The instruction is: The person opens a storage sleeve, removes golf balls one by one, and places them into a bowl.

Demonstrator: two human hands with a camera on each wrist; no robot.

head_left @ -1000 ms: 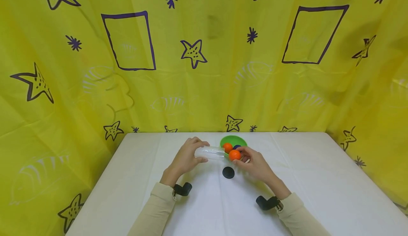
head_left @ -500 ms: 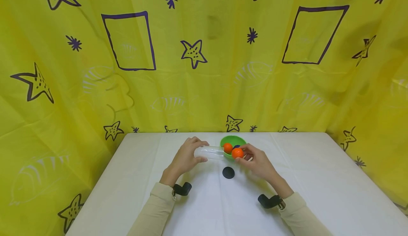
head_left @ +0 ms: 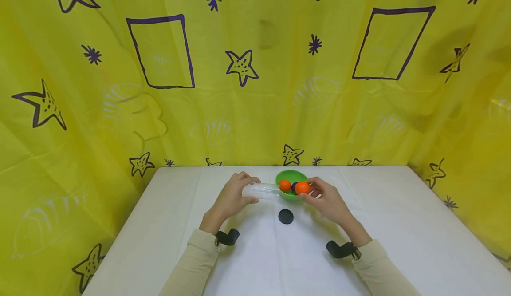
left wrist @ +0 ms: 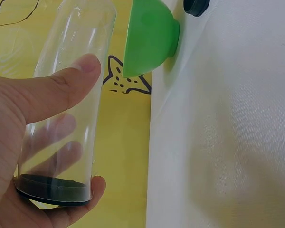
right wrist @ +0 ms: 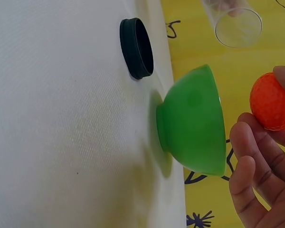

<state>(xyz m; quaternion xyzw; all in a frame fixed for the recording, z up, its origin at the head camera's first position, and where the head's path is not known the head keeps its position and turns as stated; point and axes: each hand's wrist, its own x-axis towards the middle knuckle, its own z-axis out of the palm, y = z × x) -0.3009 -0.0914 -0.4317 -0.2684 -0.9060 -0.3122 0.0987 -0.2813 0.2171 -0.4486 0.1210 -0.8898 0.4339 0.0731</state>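
Observation:
My left hand grips a clear plastic tube, lying sideways in the air with its mouth toward the bowl. A black cap closes the tube's near end, and nothing shows inside it in the left wrist view. My right hand pinches an orange dimpled golf ball between thumb and fingers, at the right rim of a green bowl. Another orange ball and a dark blue ball show in the bowl, the blue one partly hidden behind the held ball.
On the white-covered table, a loose black cap lies in front of the bowl. A yellow curtain with drawn stars hangs behind the table's far edge. Both wrists carry black camera mounts.
My right hand has moved right and slightly away from me with the orange golf ball, from beside the tube's mouth to the bowl's right side. The left hand and tube have barely moved.

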